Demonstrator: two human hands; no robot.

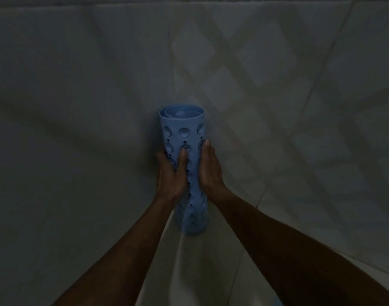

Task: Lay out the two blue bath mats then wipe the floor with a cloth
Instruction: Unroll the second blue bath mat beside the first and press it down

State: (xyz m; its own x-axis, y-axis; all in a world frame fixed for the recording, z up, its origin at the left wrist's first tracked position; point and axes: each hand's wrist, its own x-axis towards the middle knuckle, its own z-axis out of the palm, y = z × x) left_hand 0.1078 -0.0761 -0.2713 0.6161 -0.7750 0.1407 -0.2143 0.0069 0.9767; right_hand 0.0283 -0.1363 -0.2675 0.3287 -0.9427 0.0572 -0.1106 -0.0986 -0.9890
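A blue bath mat [183,129] is rolled into a tight tube with suction cups and small holes showing on its outside. It points away from me, its open end at the far side showing inner layers. My left hand [170,173] grips its left side with the thumb on top. My right hand [210,171] presses its right side, fingers along the roll. Both hands squeeze the middle of the roll. I cannot see a second mat or a cloth.
The room is dim. A pale tiled floor [299,129] with a diamond light pattern lies to the right. A darker plain surface [67,107] fills the left. A small blue patch [277,302] shows at the bottom edge.
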